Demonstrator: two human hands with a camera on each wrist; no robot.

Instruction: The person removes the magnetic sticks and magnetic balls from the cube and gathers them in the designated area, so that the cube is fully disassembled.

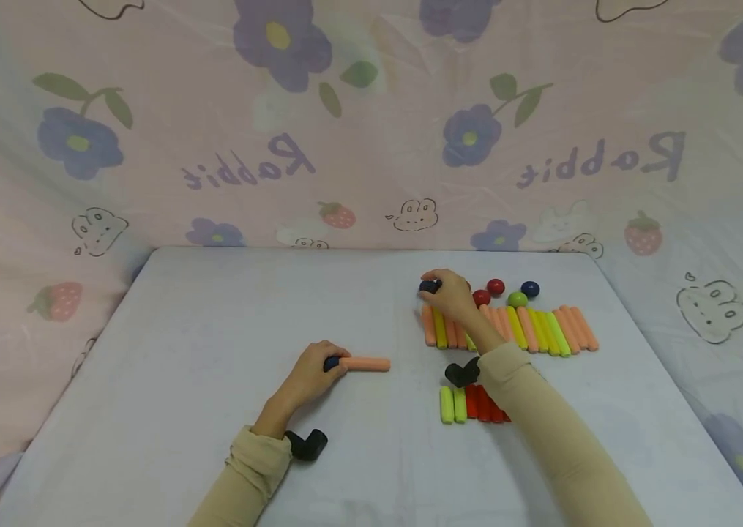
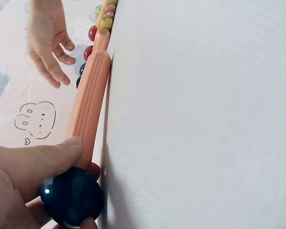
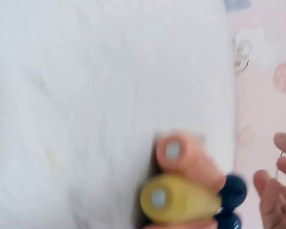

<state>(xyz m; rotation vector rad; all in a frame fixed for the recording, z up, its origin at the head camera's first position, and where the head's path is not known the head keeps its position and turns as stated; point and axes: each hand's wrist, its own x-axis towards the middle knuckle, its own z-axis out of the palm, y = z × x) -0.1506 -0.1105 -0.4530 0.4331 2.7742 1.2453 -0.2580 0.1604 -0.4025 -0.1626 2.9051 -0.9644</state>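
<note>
In the head view my left hand (image 1: 315, 372) pinches an orange magnetic rod (image 1: 369, 364) where it meets a dark blue ball (image 2: 72, 196). The thumb lies on the rod in the left wrist view, with fingertips around the ball. The rod points right across the table. My right hand (image 1: 452, 294) reaches over the back of the rod row, fingers spread near dark blue balls (image 3: 233, 192). Both wrist views show a gap between its fingers and the balls. An orange rod (image 3: 190, 157) and a yellow rod (image 3: 178, 199) with metal ends lie beside those balls, blurred.
Orange, yellow and green rods (image 1: 529, 329) form a row at the table's right. Behind them sit red balls (image 1: 495, 287), a green ball (image 1: 517, 298) and another blue ball (image 1: 530, 289). Shorter green rods (image 1: 446, 405) and red rods (image 1: 482, 404) lie nearer, partly under the right sleeve.
</note>
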